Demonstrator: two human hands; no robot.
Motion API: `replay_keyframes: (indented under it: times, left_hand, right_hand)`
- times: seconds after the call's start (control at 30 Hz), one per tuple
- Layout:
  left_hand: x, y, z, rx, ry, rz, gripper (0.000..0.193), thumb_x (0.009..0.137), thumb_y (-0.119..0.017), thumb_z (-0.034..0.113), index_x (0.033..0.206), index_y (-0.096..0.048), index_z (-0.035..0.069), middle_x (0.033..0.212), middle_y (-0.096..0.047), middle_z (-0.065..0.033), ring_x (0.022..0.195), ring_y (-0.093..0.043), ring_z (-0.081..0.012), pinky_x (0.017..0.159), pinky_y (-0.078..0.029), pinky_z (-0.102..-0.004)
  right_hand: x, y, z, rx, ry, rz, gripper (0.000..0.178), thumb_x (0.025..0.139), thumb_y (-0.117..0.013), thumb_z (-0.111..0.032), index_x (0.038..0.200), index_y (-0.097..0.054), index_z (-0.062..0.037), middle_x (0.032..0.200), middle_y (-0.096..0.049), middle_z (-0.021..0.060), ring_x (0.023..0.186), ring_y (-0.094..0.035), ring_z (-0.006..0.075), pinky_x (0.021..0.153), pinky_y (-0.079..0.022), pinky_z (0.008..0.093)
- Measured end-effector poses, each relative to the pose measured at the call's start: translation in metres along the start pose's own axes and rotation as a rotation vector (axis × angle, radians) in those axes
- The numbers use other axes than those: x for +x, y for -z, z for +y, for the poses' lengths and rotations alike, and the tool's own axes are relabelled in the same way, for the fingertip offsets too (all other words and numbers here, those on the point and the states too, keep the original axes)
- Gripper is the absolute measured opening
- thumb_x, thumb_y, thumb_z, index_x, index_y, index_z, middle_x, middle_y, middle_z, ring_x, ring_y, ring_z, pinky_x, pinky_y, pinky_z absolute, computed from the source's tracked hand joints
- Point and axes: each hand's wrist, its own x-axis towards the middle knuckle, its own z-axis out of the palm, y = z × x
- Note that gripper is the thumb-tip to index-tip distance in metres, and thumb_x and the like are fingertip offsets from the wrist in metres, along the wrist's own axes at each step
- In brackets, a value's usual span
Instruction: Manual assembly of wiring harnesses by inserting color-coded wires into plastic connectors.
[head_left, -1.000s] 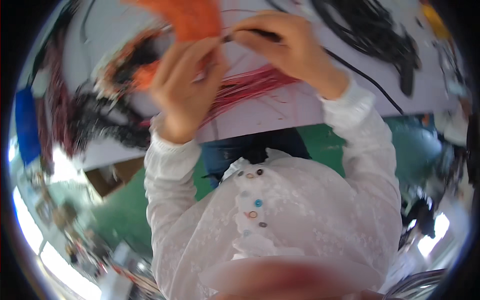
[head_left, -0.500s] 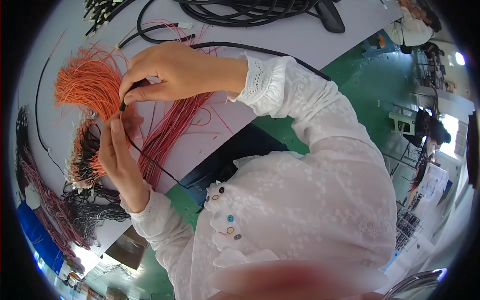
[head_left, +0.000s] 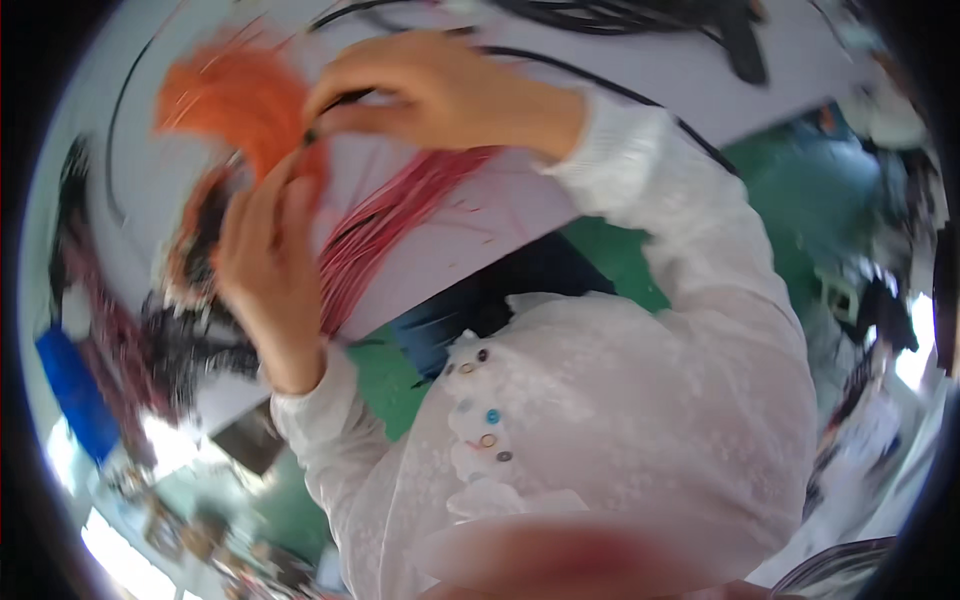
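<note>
My right hand (head_left: 430, 95) is closed, its thumb and fingers pinching a black cable end (head_left: 310, 137) whose dark tip pokes out below the fingertips. Just below that tip, the fingertips of my left hand (head_left: 270, 260) are pressed together. Motion blur hides what they grip. Behind both hands lies a thick bundle of orange wires (head_left: 235, 95). A bundle of pink-red wires (head_left: 385, 230) stretches across the table to the right of my left hand, with a thin dark strand along it.
A coiled black cable (head_left: 600, 15) lies at the table's far side, and a thick black cable (head_left: 640, 95) passes behind my right forearm. More wire bundles (head_left: 105, 290) and a blue object (head_left: 78, 395) are at the left. Green floor (head_left: 790, 190) shows beyond the table edge.
The whole view has shifted and blurred, with the table and both hands appearing higher and further right. My hands keep their pinch close together.
</note>
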Motion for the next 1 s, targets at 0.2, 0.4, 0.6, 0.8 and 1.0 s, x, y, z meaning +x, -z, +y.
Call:
replay_keyframes:
  times: [0.2,0.4,0.6,0.8,1.0]
  left_hand:
    - [-0.007,-0.004,-0.012,0.085,-0.052,0.104,0.015,0.101,-0.066,0.005,0.108,-0.073,-0.006,0.084,-0.066,-0.0103,0.071,-0.060,-0.0193,0.065,-0.050,-0.0315]
    - [-0.004,-0.017,-0.014,0.001,0.038,0.116,0.015,0.099,-0.069,0.005,0.107,-0.073,-0.007,0.085,-0.067,-0.0090,0.072,-0.061,-0.0163,0.065,-0.050,-0.0287]
    - [-0.004,-0.015,-0.020,0.007,0.061,0.152,0.015,0.098,-0.070,0.004,0.107,-0.073,-0.007,0.087,-0.070,-0.0100,0.075,-0.064,-0.0167,0.067,-0.051,-0.0283]
    - [0.004,-0.018,-0.011,-0.004,0.107,0.177,0.008,0.091,-0.076,0.005,0.098,-0.076,0.001,0.084,-0.073,-0.0075,0.072,-0.067,-0.0185,0.066,-0.051,-0.0298]
    - [-0.005,-0.019,-0.011,-0.183,0.166,0.222,0.011,0.087,-0.077,0.000,0.097,-0.076,0.001,0.073,-0.064,-0.0072,0.061,-0.058,-0.0138,0.056,-0.047,-0.0255]
  right_hand:
    - [0.004,-0.005,-0.009,0.107,-0.084,-0.114,0.021,0.095,-0.072,-0.025,0.108,-0.073,-0.0086,0.100,-0.074,0.0086,0.088,-0.070,0.0292,0.077,-0.053,0.0392]
    - [-0.003,-0.008,-0.005,0.060,-0.087,-0.043,0.024,0.094,-0.071,-0.031,0.106,-0.076,-0.0099,0.098,-0.076,0.0060,0.085,-0.072,0.0282,0.072,-0.054,0.0398]
    - [0.005,-0.017,-0.004,0.115,-0.104,-0.056,0.023,0.094,-0.071,-0.029,0.106,-0.075,-0.0089,0.098,-0.076,0.0073,0.086,-0.071,0.0290,0.073,-0.054,0.0405]
    - [0.001,-0.009,-0.006,0.118,-0.059,0.023,0.018,0.097,-0.071,-0.015,0.111,-0.072,-0.0038,0.098,-0.073,0.0106,0.084,-0.069,0.0223,0.075,-0.054,0.0345]
    - [0.002,-0.002,-0.022,0.141,-0.168,-0.118,0.017,0.097,-0.070,-0.007,0.113,-0.073,-0.0021,0.094,-0.073,0.0069,0.079,-0.066,0.0133,0.070,-0.052,0.0261]
